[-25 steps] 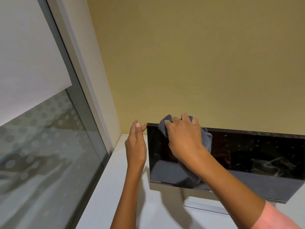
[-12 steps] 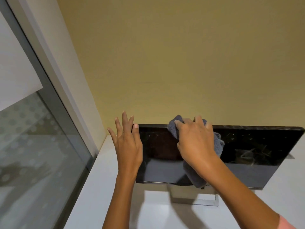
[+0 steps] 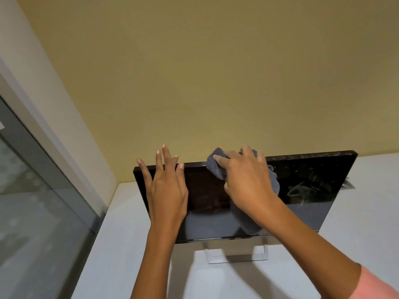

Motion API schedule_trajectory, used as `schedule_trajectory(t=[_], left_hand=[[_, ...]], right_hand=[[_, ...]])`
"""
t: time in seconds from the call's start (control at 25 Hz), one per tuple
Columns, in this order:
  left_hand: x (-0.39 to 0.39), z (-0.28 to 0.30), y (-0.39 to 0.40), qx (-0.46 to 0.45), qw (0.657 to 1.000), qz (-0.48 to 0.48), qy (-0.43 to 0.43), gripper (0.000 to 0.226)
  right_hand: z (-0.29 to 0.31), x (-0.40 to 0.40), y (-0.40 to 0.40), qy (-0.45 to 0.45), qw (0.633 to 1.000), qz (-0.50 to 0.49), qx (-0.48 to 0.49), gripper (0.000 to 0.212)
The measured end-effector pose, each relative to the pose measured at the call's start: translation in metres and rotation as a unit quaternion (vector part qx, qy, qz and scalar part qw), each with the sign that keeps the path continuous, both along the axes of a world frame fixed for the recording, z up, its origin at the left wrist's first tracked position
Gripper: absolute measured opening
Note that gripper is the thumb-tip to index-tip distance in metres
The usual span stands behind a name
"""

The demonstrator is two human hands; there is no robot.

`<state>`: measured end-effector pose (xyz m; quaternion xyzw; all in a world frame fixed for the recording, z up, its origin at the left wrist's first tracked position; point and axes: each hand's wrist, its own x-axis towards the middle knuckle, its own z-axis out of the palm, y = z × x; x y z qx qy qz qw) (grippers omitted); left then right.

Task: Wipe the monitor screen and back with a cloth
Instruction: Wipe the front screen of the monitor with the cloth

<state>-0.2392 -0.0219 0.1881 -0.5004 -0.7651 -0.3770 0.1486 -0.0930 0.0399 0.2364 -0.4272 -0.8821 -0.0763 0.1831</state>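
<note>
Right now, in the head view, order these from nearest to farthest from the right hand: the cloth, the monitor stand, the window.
1. Cloth: under the right hand, held against the screen.
2. Stand: below the monitor, on the white desk.
3. Window: far left, beyond the left hand.

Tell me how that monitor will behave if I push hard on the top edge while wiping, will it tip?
Probably it would rock back: the monitor is a thin, wide panel on a small stand, so it looks top-heavy. The left hand, fingers spread at the upper left corner, seems placed to steady it. The glossy screen likely lets the cloth under the right hand slide easily.
</note>
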Motion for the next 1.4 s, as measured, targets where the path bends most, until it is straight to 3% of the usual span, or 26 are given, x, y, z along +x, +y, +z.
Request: schedule_trajectory(t=[0.16, 0.32, 0.44, 0.56, 0.76, 0.92, 1.08, 1.24, 1.4], left_hand=[[0.022, 0.002, 0.010, -0.027, 0.998, -0.054, 0.013, 0.056], [0.039, 0.007, 0.014, -0.064, 0.988, -0.133, -0.047, 0.054], [0.053, 0.013, 0.019, -0.079, 0.985, -0.141, -0.059, 0.055], [0.061, 0.015, 0.021, -0.093, 0.986, -0.135, -0.026, 0.049], [0.063, 0.017, 0.020, -0.117, 0.983, -0.130, -0.051, 0.044], [0.081, 0.027, 0.035, -0.140, 0.976, -0.157, -0.059, 0.046], [0.093, 0.026, 0.043, -0.136, 0.977, -0.158, -0.044, 0.044], [0.093, 0.017, 0.045, -0.059, 0.981, -0.184, -0.025, 0.032], [0.097, 0.019, 0.057, -0.089, 0.973, -0.215, 0.005, 0.032]], right_hand=[[-0.005, 0.025, 0.002, 0.006, 0.996, -0.079, 0.027, 0.052], [-0.005, 0.001, -0.007, 0.027, 0.999, -0.038, 0.007, 0.053], [-0.008, 0.022, 0.007, 0.036, 0.999, -0.021, 0.022, 0.056], [-0.016, 0.069, 0.027, 0.022, 0.995, -0.080, 0.053, 0.058], [-0.015, 0.103, 0.036, 0.021, 0.984, -0.170, 0.055, 0.054], [-0.011, 0.065, 0.022, 0.048, 0.993, -0.106, 0.035, 0.051], [-0.024, 0.065, 0.022, 0.051, 0.993, -0.064, 0.082, 0.052], [-0.026, 0.124, 0.055, 0.043, 0.984, -0.155, 0.075, 0.059], [-0.025, 0.169, 0.074, 0.042, 0.970, -0.233, 0.061, 0.058]])
